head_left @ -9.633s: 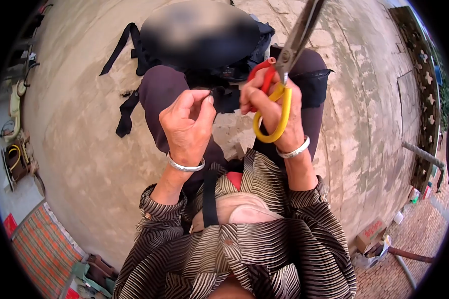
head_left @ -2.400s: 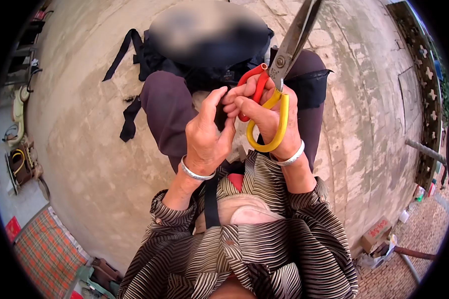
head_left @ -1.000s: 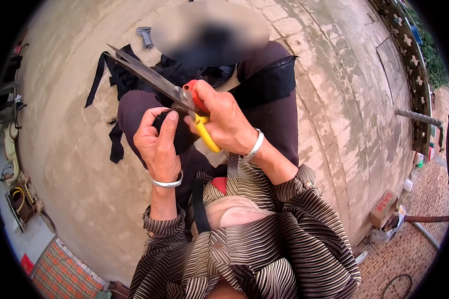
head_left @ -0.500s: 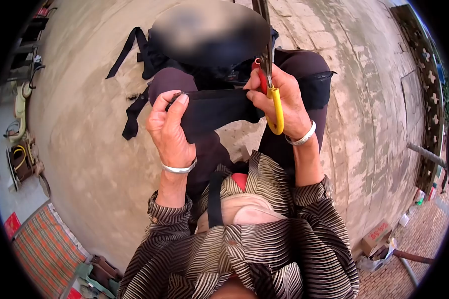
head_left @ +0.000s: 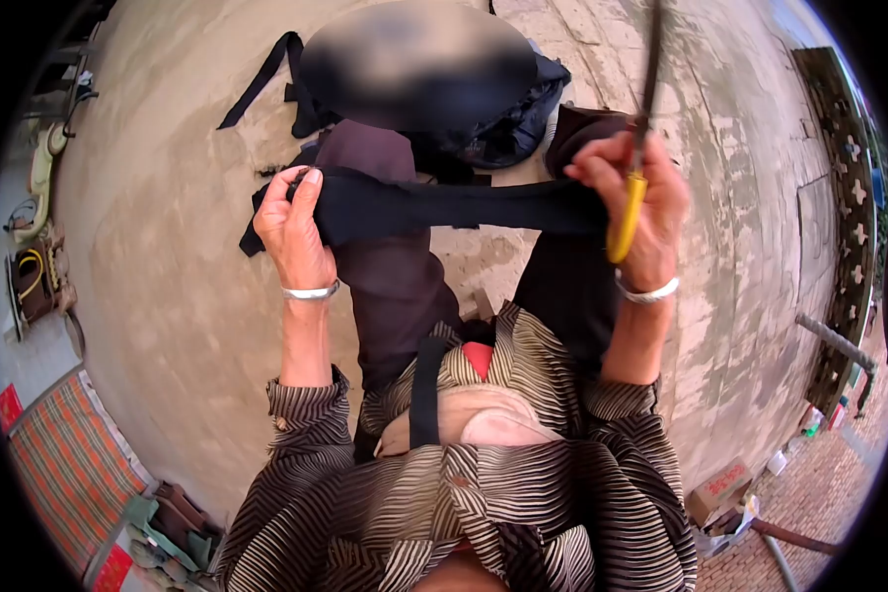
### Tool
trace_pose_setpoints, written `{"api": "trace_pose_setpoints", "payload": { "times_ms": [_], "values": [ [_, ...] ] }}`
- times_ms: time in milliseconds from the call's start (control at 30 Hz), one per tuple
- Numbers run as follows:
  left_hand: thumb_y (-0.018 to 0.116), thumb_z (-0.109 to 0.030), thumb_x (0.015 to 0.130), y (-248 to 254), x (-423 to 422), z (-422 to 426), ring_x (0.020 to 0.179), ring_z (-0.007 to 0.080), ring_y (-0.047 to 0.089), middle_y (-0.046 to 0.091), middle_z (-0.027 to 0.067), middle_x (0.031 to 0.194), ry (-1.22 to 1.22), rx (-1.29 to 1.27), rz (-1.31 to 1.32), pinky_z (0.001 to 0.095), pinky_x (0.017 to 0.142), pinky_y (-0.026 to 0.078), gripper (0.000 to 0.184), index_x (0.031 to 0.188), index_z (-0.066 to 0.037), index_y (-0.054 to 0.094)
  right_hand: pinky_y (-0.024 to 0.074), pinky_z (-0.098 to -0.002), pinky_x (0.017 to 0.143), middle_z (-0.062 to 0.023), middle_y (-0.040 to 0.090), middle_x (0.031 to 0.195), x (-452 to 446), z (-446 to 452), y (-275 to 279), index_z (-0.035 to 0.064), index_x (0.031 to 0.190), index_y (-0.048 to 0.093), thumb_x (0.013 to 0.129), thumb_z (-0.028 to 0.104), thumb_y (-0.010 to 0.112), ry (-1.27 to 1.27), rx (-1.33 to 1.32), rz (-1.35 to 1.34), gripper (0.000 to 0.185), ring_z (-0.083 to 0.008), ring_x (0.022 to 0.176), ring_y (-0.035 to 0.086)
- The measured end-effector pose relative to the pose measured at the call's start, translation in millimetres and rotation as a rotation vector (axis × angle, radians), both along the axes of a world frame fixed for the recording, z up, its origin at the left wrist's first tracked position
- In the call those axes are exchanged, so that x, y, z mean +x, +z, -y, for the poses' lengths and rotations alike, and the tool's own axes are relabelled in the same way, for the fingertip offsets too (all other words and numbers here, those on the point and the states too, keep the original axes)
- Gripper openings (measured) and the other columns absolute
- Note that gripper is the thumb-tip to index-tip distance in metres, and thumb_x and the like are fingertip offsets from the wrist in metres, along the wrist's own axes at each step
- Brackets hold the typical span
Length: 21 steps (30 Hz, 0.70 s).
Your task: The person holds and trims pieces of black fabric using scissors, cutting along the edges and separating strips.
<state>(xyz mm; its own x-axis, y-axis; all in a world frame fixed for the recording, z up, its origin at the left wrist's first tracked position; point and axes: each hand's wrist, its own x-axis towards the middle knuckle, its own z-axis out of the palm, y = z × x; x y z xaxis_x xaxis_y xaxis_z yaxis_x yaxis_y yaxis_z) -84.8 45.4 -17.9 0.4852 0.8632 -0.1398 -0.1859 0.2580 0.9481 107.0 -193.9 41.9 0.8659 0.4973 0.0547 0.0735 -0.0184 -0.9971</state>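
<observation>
A strip of black cloth (head_left: 454,205) is stretched level between my two hands, above my knees. My left hand (head_left: 296,232) pinches its left end between thumb and fingers, and a short piece hangs past the fingers. Closed round the right end is my right hand (head_left: 646,207), slightly smeared by motion. That same hand also carries a pair of scissors (head_left: 629,212) with a yellow handle, blades pointing up and away from me. The cloth narrows near its middle.
Black fabric (head_left: 513,128) lies in a heap beyond my knees, partly behind a blurred patch. Another black strip (head_left: 261,84) trails on the concrete floor (head_left: 187,296). A checked mat (head_left: 74,474) is at lower left, a cardboard box (head_left: 720,493) at lower right.
My hands have moved apart, the left one leftward and the right one rightward with the scissors. The cloth between them is now pulled out longer.
</observation>
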Motion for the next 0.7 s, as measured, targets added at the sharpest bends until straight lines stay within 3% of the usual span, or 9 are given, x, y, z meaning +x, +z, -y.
{"api": "trace_pose_setpoints", "payload": {
  "times_ms": [100,200,267,467,567,700],
  "values": [
    [0.066,-0.003,0.091,-19.2,-6.6,-12.6,0.075,0.0078,0.063,0.068,0.0022,0.087,0.015,0.054,-0.047,0.0222,0.069,0.052,0.008,0.098,0.0,0.065,0.0518,-0.0238,0.066,-0.0062,0.061,0.081,10.0,34.1,13.1,-0.0014,0.093,0.055,0.088,0.001,0.067,-0.187,-0.107,0.009,0.013,-0.0126,0.069,0.061],
    [0.067,-0.005,0.091,-26.8,-11.5,-20.2,0.072,0.0077,0.063,0.068,0.0027,0.085,-0.024,0.023,-0.055,0.022,0.066,0.052,0.009,0.097,0.001,0.066,0.0443,-0.0222,0.057,-0.0032,0.057,0.069,25.1,70.9,-1.8,-0.0001,0.084,0.057,0.089,0.008,0.066,-0.343,-0.26,0.108,0.014,-0.0094,0.06,0.055],
    [0.068,-0.005,0.091,-35.4,-18.4,-25.7,0.072,0.0078,0.063,0.068,0.0028,0.085,-0.026,0.017,-0.065,0.0221,0.066,0.052,0.009,0.097,0.001,0.066,0.0373,-0.0216,0.052,-0.0009,0.052,0.061,35.2,103.9,-39.4,0.0012,0.081,0.058,0.089,0.016,0.067,-0.464,-0.342,0.078,0.019,-0.0072,0.055,0.047],
    [0.068,-0.005,0.09,-45.8,-28.7,-33.5,0.075,0.0059,0.062,0.068,0.0014,0.088,-0.041,-0.031,-0.086,0.0202,0.069,0.05,0.011,0.099,0.002,0.066,0.0395,-0.0226,0.042,-0.0006,0.052,0.062,22.2,202.5,-174.2,0.0005,0.087,0.061,0.086,0.017,0.07,-0.487,-0.438,-0.442,0.02,-0.01,0.048,0.049],
    [0.069,-0.005,0.09,-52.4,-33.3,-38.8,0.075,0.0063,0.062,0.068,0.0009,0.088,-0.066,-0.023,-0.114,0.0206,0.069,0.051,0.011,0.099,0.001,0.067,0.0446,-0.025,0.052,-0.0019,0.058,0.069,-5.0,229.3,-228.8,-0.0005,0.091,0.062,0.087,0.021,0.068,-0.446,-0.321,-0.465,0.022,-0.0115,0.057,0.055],
    [0.069,-0.006,0.09,-45.8,-32.4,-39.9,0.073,0.0067,0.062,0.068,0.0007,0.086,-0.043,-0.001,-0.142,0.0214,0.069,0.051,0.011,0.099,0.0,0.067,0.0452,-0.0274,0.056,-0.0018,0.06,0.071,-29.1,197.5,-182.7,-0.0001,0.088,0.063,0.087,0.022,0.066,-0.539,-0.441,-0.457,0.023,-0.0116,0.061,0.055]
  ]
}}
